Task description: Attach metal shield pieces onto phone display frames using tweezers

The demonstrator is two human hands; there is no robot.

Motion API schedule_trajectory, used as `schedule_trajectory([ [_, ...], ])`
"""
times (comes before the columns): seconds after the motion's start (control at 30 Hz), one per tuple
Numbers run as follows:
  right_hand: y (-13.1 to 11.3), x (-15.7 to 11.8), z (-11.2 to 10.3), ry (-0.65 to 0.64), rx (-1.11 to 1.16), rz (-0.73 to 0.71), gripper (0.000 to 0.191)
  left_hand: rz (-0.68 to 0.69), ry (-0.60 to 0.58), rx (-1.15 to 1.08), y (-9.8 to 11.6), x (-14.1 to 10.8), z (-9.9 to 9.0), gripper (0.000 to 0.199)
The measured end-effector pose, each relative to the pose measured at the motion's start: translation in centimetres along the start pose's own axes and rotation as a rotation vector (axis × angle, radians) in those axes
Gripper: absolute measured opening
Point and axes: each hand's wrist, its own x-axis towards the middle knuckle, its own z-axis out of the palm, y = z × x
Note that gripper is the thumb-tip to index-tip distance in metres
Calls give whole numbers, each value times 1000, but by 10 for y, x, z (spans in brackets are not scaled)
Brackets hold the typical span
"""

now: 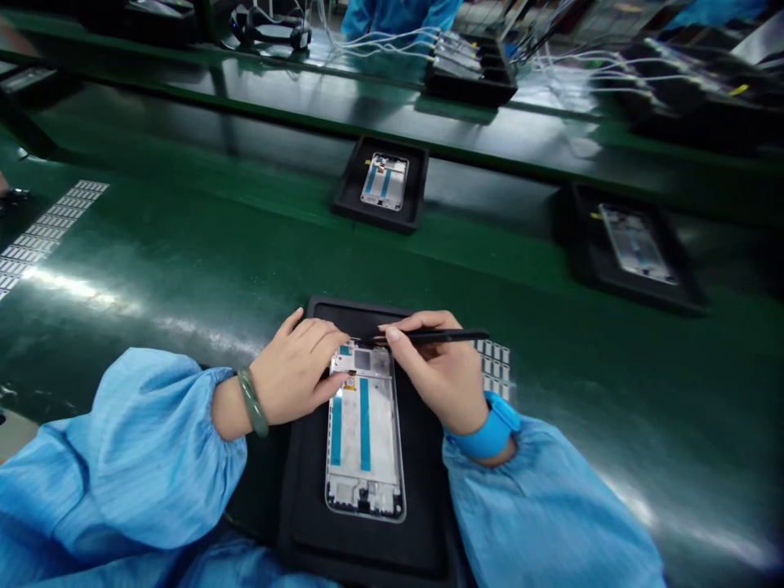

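Note:
My right hand (438, 371) pinches black tweezers (450, 335), held nearly level with the tip over the top end of an opened phone frame (380, 425). My left hand (300, 367) grips the frame's upper left corner, its thumb across the surface and its fingertips near the tweezers' tip. The silvery frame has blue-green strips and a small orange flex piece near the thumb. It lies in a black tray (422, 514). Fingers hide part of the frame's top, and whatever the tweezers' tip touches is too small to make out.
Two more black trays with phone frames (385, 181) (637, 243) sit farther back on the green bench (202, 237). Sheets of small pale labels (52, 229) (495, 367) lie at left and beside my right hand. Cabled devices (459, 57) and a person's blue sleeves (398, 16) are beyond.

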Motion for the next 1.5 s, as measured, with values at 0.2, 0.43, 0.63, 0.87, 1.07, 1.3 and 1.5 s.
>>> schedule_trajectory([
  [0.2,3,-3,0,-85,-53,-89,11,-95,66,-70,-4,11,5,22],
  [0.43,3,-2,2,-57,-125,-203,10,-165,100,-61,-3,15,8,14],
  [0.63,0,-1,2,4,-214,-260,8,-185,109,-34,-2,18,6,11],
  [0.87,-1,-1,3,-3,-198,-247,7,-213,139,20,0,23,9,8],
  [1.07,-3,0,3,33,-70,-111,8,-225,142,57,0,26,8,10],
  [1.3,-3,1,4,-143,159,-10,11,-129,74,-118,-4,9,2,24],
  [1.5,-3,1,5,-122,49,-37,12,-120,63,-106,-4,6,5,26],
])
